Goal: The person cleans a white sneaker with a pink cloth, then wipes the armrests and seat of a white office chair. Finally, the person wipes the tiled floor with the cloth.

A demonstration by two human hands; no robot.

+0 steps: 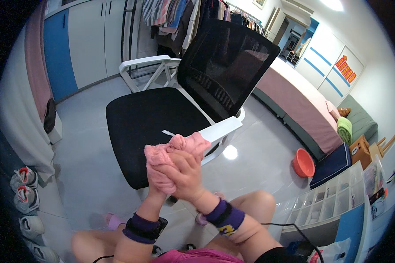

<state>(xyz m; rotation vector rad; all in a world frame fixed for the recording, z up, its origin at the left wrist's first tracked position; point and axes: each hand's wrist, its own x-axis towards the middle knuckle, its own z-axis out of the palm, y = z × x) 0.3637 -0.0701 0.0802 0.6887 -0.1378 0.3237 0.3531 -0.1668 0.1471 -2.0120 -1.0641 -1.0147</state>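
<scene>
Held at the near edge of the black seat [145, 114], beside the front end of a white armrest [217, 130]: a bunched pink cloth [176, 144]. Clenched around it: fingers of the right hand [186, 173]. Mostly hidden behind cloth and right hand: the left hand [156, 190], finger state impossible to tell. Possible faults, by judgement: slipping of a loose fold, from uneven bunching under the clasp; dripping onto the seat's near edge, if damp (dampness not discernible); catching on the armrest, from working so close; snagging of the black cable [296, 226] against the translucent organiser [327, 205], from a wide swing rightward. Containers: on the floor [267, 175], near the bed's [303, 115] long edge, a red basin [302, 164], contents not discernible; within the organiser's compartments, small items too indistinct to name; at lower right, a white plastic bag [336, 252], contents hidden.
</scene>
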